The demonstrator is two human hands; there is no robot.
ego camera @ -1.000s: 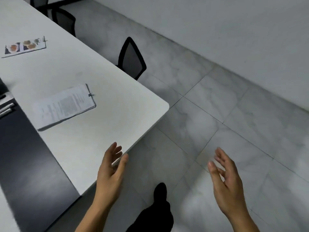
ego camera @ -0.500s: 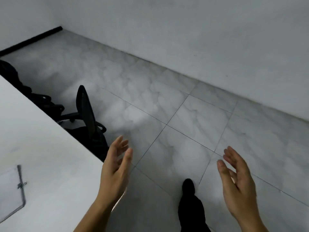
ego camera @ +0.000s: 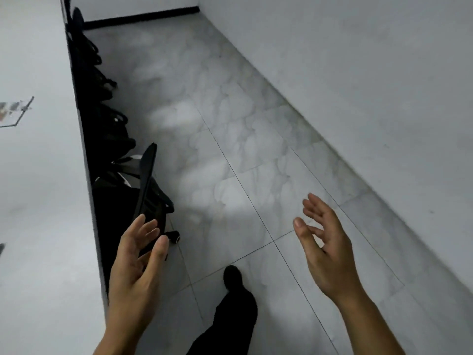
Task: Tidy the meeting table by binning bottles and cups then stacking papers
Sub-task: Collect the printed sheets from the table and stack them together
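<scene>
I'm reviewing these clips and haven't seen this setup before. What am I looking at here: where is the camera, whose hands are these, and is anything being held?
The camera sits on a person's head, looking forward and down. The bare left hand and bare right hand are theirs, both open and empty. Along the left runs the long white meeting table, with a clipped sheet of printed paper lying on it. Black office chairs are tucked along its edge. Below, their black shoe steps on the grey marbled floor tiles.
</scene>
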